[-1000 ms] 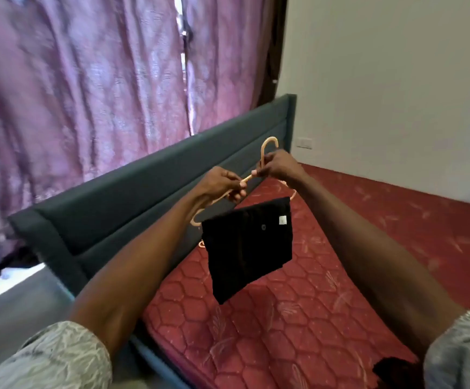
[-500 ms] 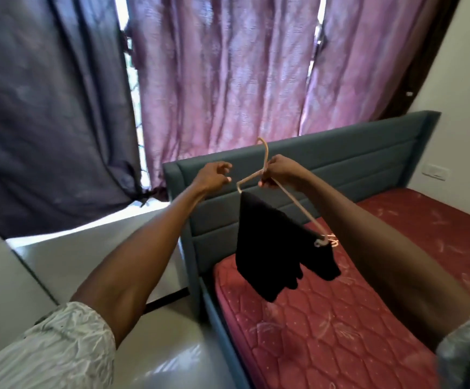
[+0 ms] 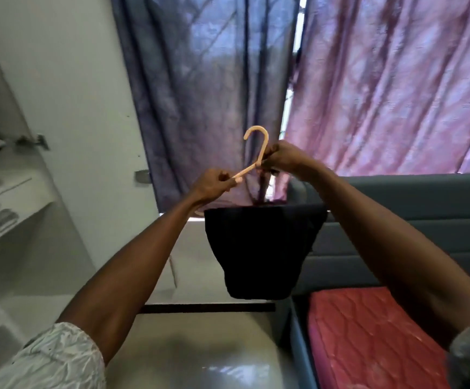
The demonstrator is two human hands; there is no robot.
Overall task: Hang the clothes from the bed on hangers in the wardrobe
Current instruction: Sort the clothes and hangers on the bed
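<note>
Black cloth (image 3: 259,254) hangs folded over a tan hanger (image 3: 252,158) held in mid-air, the left hand (image 3: 214,185) pinching its arm, the right hand (image 3: 283,158) gripping its neck, above floor (image 3: 200,346) beside the bed (image 3: 368,332).

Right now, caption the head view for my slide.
Both hands, left and right, hold a hanger carrying a black garment.

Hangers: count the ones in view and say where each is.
1. The hanger is held up by both hands, left hand on its arm, right hand at its neck. Others may be out of view.
</note>
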